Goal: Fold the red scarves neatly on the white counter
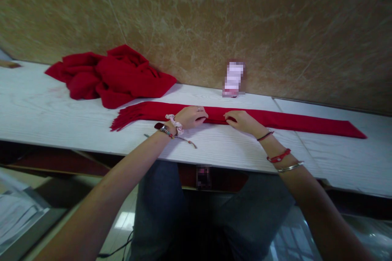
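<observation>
A long red scarf [290,120], folded into a narrow strip, lies across the white table with its fringe at the left end. My left hand [192,117] is closed on the scarf's near edge, left of its middle, thumb and fingers drawn together. A short way to the right, my right hand [241,121] pinches the same edge, its fingertips bent over the cloth. Between the two hands a short stretch of red fabric shows. The fingertips are partly hidden in the folds.
Behind the scarf's left end lies a crumpled heap of red cloth [113,75]. A blurred phone-like object [234,78] leans on the brown marbled wall [196,20] at the back. The white table [45,118] is narrow, its front edge close to my legs [162,204].
</observation>
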### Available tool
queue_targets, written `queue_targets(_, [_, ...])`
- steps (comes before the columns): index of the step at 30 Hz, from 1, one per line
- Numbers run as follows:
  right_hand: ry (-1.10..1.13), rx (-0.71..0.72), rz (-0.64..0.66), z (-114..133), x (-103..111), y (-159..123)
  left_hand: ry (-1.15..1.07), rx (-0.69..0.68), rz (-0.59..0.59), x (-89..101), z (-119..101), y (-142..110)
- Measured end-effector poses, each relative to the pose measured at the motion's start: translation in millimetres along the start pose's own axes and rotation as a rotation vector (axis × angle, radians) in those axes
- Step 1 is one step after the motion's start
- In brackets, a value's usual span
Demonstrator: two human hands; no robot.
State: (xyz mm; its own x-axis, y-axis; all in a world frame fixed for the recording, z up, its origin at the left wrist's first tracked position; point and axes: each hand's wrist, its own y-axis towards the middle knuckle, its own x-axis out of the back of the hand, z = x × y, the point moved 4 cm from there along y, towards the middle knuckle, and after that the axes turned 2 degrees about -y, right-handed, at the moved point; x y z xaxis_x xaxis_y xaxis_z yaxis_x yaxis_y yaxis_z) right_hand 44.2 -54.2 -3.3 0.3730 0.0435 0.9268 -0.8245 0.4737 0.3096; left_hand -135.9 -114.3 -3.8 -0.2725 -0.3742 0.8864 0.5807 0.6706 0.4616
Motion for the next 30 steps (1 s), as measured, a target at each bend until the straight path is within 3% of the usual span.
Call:
queue_targets(4, [0.060, -0.036, 0.001, -1.9, 1.5, -0.3, -0.006, 0.015, -0.037, 3.2, -1.1, 0.1])
queue_targets(10, [0.041, 0.040, 0.046, 3.5, 1.6, -0.3, 0.060, -0.065, 0.100, -1.2, -7.2, 1.7])
queue_targets(18, [0.008, 0.071, 0.062, 9.7, 4.5, -2.1, 0.070, -0.041, 0.139, 0.3, -10.4, 2.5])
queue_targets(24, [-0.077, -0.052, -0.043, 6.5, -12.4, 10.7, 0.096, 0.149, 0.084, -2.6, -1.0, 4.8])
queue_targets(30, [-0.267, -0.129, 0.143, 9.7, -33.1, 14.3, 0.066, 0.391, 0.298, -20.0, 10.2, -7.0])
